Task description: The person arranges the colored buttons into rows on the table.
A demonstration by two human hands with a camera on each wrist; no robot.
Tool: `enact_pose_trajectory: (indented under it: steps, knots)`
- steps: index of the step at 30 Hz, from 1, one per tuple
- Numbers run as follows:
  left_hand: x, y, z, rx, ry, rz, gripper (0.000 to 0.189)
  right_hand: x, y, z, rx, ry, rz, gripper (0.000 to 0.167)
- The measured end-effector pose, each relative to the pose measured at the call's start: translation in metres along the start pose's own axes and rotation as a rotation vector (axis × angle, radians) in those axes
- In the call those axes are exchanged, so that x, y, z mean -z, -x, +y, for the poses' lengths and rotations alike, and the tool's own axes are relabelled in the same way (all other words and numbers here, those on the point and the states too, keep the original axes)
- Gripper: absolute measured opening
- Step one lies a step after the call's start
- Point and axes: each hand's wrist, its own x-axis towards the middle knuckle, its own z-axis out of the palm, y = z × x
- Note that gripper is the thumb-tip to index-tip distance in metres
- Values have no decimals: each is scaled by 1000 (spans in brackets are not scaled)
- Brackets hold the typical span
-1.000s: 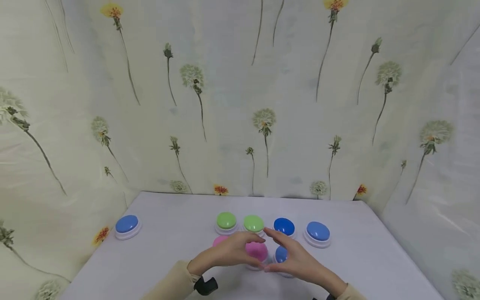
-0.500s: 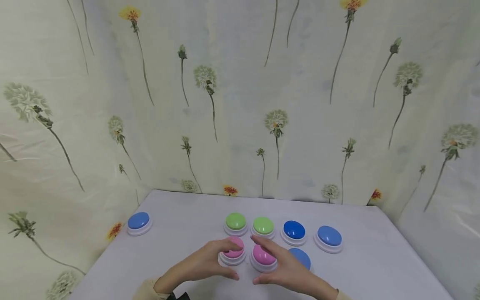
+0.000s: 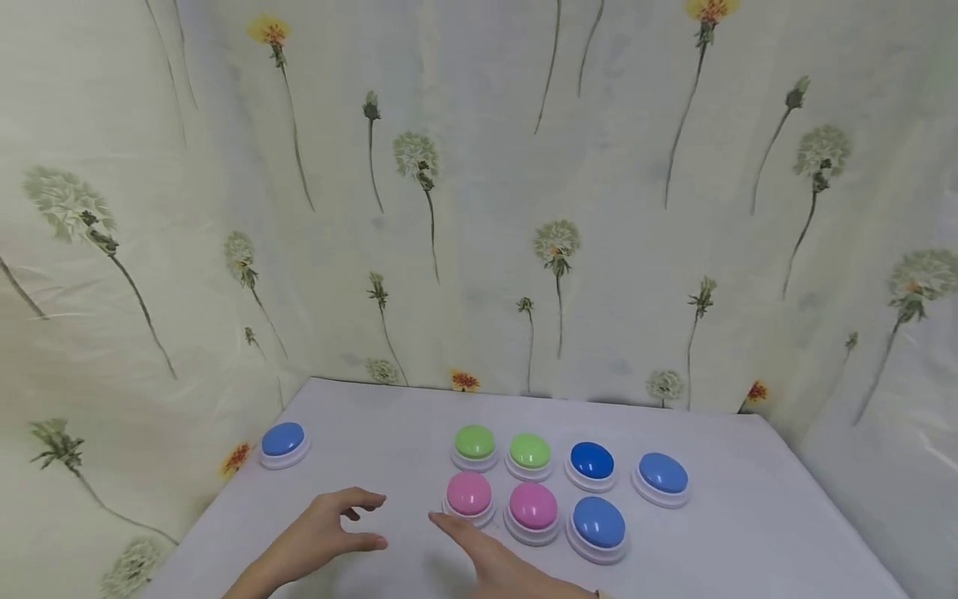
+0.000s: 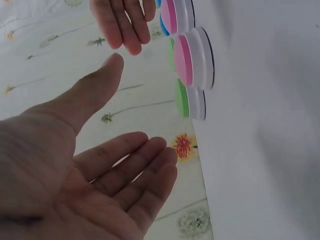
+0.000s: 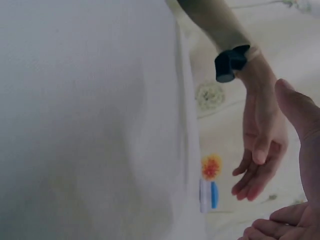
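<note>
My left hand (image 3: 322, 532) hovers over the white table, left of the button group, fingers loosely bent and thumb apart. It holds nothing. My right hand (image 3: 501, 561) is likewise bare, in front of the pink push button (image 3: 469, 492), its fingers pointing left toward the other hand. A second pink button (image 3: 533, 505) sits to the right. Behind these stand two green buttons, one left (image 3: 475, 442) and one right (image 3: 530, 450). In the left wrist view the left hand (image 4: 105, 180) shows its palm. The right wrist view shows the right hand (image 5: 295, 220) partly cut off.
Three more buttons lie at right: a dark blue one (image 3: 592, 460), a lighter blue one (image 3: 663, 472) and a nearer blue one (image 3: 599, 522). Another blue button (image 3: 283, 438) sits alone near the table's left edge. A flower-printed curtain (image 3: 464, 208) surrounds the table (image 3: 374, 424).
Both hands have moved left, away from over the pink buttons, and have parted. The buttons keep their arrangement, though the head view has turned a little left.
</note>
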Motion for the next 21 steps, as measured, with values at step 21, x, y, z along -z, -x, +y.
enact_pose_trajectory:
  steps: [21]
  knots:
    - [66, 2, -107, 473, -246, 412, 96, -70, -109, -21, 51, -11, 150, 97]
